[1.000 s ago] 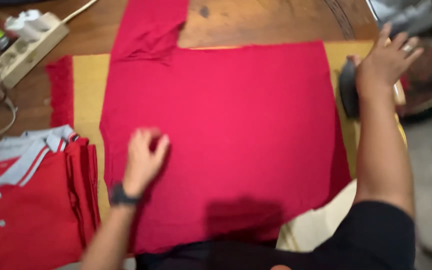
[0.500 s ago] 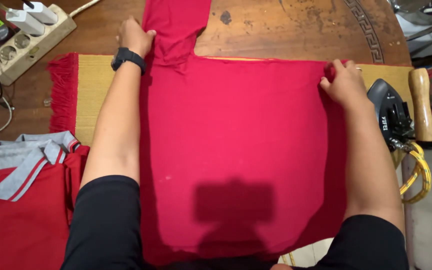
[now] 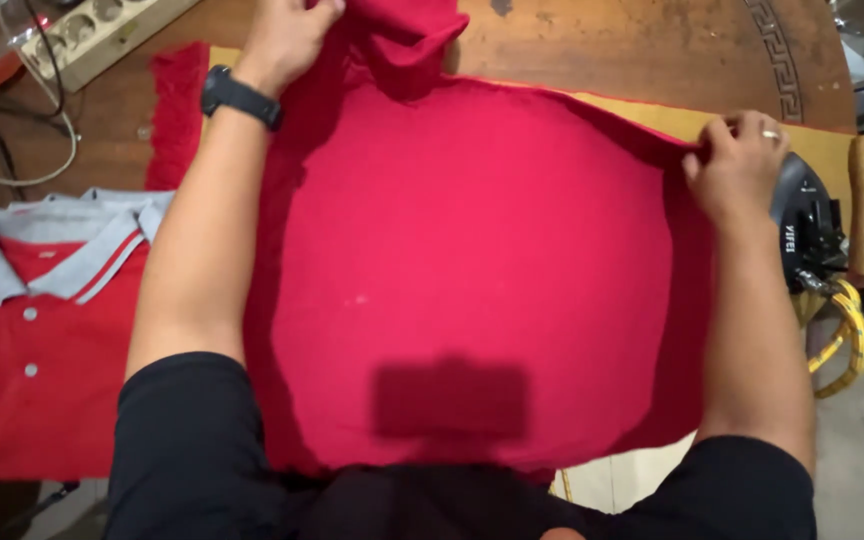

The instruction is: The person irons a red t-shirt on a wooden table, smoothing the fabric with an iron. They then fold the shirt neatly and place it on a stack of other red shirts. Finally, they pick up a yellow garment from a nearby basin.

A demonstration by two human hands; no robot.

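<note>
Both arms stretched forward over the red cloth garment [image 3: 472,270] spread across frame centre on a yellow mat [image 3: 742,125]. Left hand [image 3: 282,40], black wristwatch [image 3: 240,97] on the wrist, at top centre-left, clenched on the garment's bunched top edge. Right hand [image 3: 737,165], ring on a finger, upper right, pinching the garment's right edge, lifted slightly. Black iron with wooden handle [image 3: 832,220] just beside it. Folded red polo shirt with grey collar [image 3: 42,320] at left. White power strip [image 3: 102,30] upper left.
</note>
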